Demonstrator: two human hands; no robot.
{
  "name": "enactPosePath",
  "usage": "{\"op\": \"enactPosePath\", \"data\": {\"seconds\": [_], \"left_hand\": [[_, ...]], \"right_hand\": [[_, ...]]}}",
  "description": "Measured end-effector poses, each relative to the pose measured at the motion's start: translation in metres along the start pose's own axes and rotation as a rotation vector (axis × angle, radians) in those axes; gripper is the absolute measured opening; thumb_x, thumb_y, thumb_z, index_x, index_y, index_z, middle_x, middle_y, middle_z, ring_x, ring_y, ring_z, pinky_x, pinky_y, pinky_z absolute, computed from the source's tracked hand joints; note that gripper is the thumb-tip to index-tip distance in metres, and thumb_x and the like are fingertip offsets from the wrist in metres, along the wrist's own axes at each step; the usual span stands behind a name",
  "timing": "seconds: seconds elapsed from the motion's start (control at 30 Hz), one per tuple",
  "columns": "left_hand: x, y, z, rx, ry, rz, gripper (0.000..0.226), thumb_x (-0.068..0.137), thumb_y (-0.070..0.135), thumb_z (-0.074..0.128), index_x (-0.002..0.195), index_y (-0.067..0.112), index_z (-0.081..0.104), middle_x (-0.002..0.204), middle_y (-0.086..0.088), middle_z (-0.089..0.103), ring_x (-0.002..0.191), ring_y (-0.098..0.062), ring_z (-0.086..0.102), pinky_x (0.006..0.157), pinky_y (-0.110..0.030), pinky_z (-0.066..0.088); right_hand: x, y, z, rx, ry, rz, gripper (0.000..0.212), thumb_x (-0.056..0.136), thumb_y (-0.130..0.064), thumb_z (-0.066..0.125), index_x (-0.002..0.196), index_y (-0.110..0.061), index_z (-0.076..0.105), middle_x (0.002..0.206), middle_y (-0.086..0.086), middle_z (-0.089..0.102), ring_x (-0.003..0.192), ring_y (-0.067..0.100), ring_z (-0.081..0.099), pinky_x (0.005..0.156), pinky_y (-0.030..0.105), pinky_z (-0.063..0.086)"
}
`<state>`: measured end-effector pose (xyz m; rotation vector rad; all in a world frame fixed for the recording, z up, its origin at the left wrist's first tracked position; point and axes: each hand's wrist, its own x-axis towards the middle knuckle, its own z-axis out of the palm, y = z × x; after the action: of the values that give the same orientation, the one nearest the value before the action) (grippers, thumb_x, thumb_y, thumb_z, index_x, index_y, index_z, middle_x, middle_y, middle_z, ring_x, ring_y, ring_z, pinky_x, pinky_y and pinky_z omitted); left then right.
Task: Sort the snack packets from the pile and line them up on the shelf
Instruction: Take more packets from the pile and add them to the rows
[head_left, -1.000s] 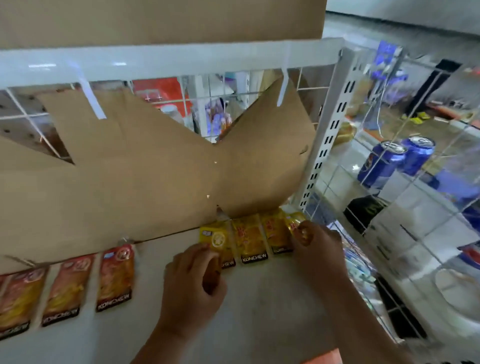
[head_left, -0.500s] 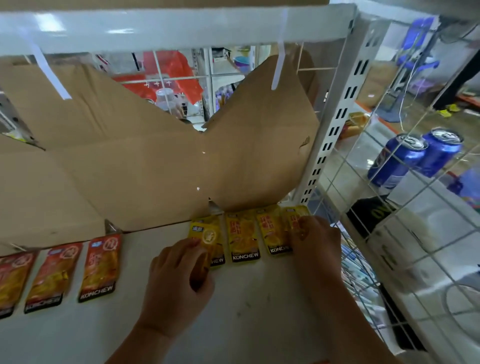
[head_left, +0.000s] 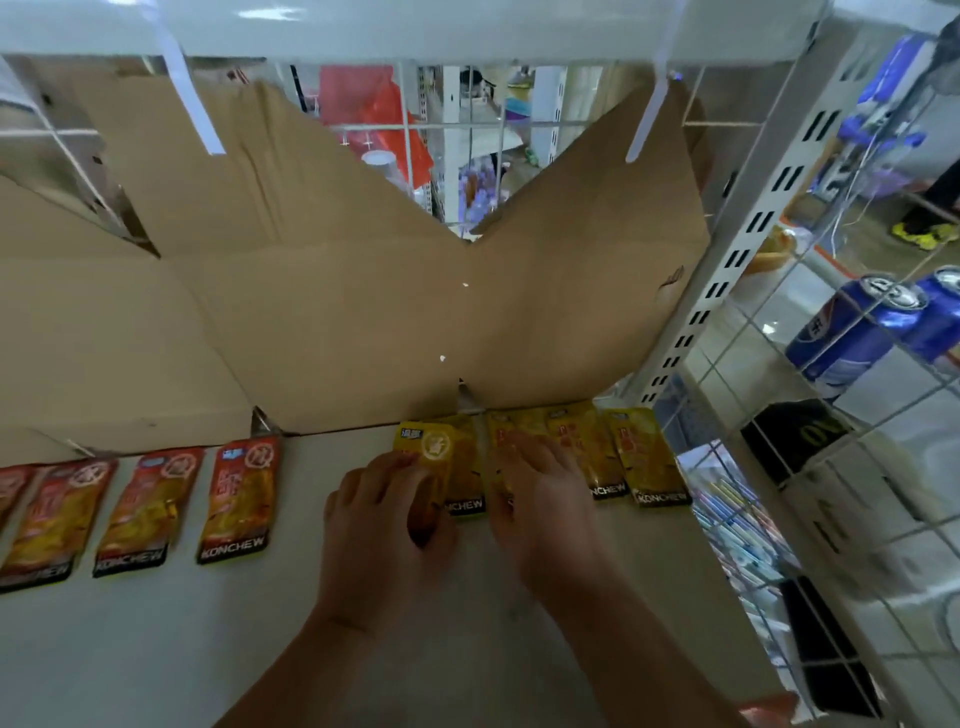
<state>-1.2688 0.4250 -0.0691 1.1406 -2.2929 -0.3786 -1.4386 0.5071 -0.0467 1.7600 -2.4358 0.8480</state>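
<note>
Several yellow snack packets lie in a row at the back right of the white shelf (head_left: 208, 649). My left hand (head_left: 384, 525) pinches the leftmost yellow packet (head_left: 441, 449) between fingers and thumb. My right hand (head_left: 545, 499) rests flat, its straight fingers pressing the second yellow packet (head_left: 506, 431). Two more yellow packets (head_left: 587, 452) (head_left: 647, 462) lie to its right, uncovered. Further left, red-orange packets (head_left: 239, 499) (head_left: 148, 509) (head_left: 57, 519) form their own row. No pile is in view.
Torn brown cardboard (head_left: 337, 312) lines the back of the shelf. A white slotted post (head_left: 727, 270) and a wire grid (head_left: 769, 514) close the right side. Two blue cans (head_left: 852, 332) stand beyond the grid. Another shelf board runs overhead.
My right hand slid left from the rightmost yellow packet onto the second one. My left hand stayed on the leftmost yellow packet. The view moved closer.
</note>
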Motion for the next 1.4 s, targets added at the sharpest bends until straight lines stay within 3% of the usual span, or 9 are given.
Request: {"op": "enactPosePath", "data": {"seconds": [0.1,0.3,0.47,0.67,0.87,1.0,1.23,1.4], "left_hand": [[0.001,-0.002,-0.004,0.014,0.006,-0.086,0.045,0.076,0.050,0.058,0.109,0.024,0.071,0.124,0.002,0.064,0.101,-0.029,0.060,0.084,-0.045,0.051],[-0.007,-0.030,-0.022,0.051,-0.006,-0.151,0.045,0.072,0.042,0.067,0.111,0.020,0.071,0.120,0.001,0.066,0.101,-0.028,0.059,0.084,-0.043,0.053],[-0.004,-0.034,-0.020,0.057,-0.027,-0.159,0.043,0.073,0.042,0.067,0.111,0.022,0.070,0.118,0.003,0.065,0.100,-0.025,0.057,0.082,-0.041,0.052],[-0.005,-0.036,-0.020,-0.034,0.009,-0.191,0.038,0.073,0.029,0.081,0.109,0.023,0.069,0.115,0.006,0.065,0.095,-0.020,0.052,0.079,-0.037,0.050],[-0.005,-0.036,-0.021,-0.072,0.025,-0.188,0.035,0.075,0.036,0.074,0.109,0.027,0.066,0.114,0.010,0.062,0.098,-0.018,0.050,0.080,-0.038,0.049],[-0.006,-0.033,-0.021,-0.097,0.048,-0.200,0.031,0.075,0.030,0.075,0.105,0.027,0.067,0.111,0.012,0.062,0.096,-0.015,0.048,0.078,-0.036,0.047],[-0.005,-0.033,-0.020,-0.092,0.060,-0.181,0.031,0.073,0.034,0.064,0.103,0.025,0.071,0.108,0.010,0.066,0.092,-0.019,0.052,0.077,-0.037,0.048],[-0.005,-0.035,-0.020,-0.098,0.060,-0.148,0.027,0.073,0.028,0.071,0.099,0.025,0.069,0.106,0.009,0.064,0.090,-0.017,0.049,0.075,-0.035,0.045]], "right_hand": [[0.006,-0.011,0.020,-0.018,-0.082,0.050,0.032,0.086,-0.029,0.045,0.103,-0.016,0.068,0.118,0.004,0.065,0.111,0.033,0.059,0.096,0.044,0.049],[0.010,-0.043,0.033,-0.172,-0.107,0.055,0.039,0.079,-0.032,0.055,0.110,-0.016,0.072,0.110,0.003,0.070,0.104,0.034,0.062,0.101,0.052,0.048],[0.003,-0.055,0.043,-0.233,-0.204,0.048,0.045,0.079,-0.039,0.043,0.105,-0.017,0.073,0.112,0.001,0.066,0.099,0.031,0.059,0.092,0.047,0.050],[0.006,-0.065,0.043,-0.202,-0.229,0.044,0.030,0.077,-0.040,0.054,0.092,-0.021,0.072,0.105,-0.001,0.066,0.092,0.028,0.061,0.086,0.041,0.052],[0.015,-0.038,0.021,-0.209,-0.097,0.197,0.035,0.085,-0.038,0.053,0.109,-0.017,0.067,0.116,0.004,0.066,0.100,0.035,0.058,0.085,0.044,0.048],[0.021,-0.020,0.008,-0.299,-0.248,0.355,0.041,0.094,-0.043,0.055,0.128,-0.021,0.062,0.139,0.000,0.054,0.125,0.034,0.044,0.103,0.046,0.036],[0.017,-0.029,0.019,-0.244,-0.234,0.243,0.041,0.097,-0.038,0.055,0.134,-0.021,0.060,0.143,-0.005,0.049,0.125,0.027,0.041,0.102,0.040,0.036],[0.016,-0.025,0.021,-0.228,-0.224,0.194,0.044,0.095,-0.038,0.056,0.135,-0.021,0.060,0.142,-0.007,0.051,0.120,0.027,0.045,0.099,0.039,0.040]]}}
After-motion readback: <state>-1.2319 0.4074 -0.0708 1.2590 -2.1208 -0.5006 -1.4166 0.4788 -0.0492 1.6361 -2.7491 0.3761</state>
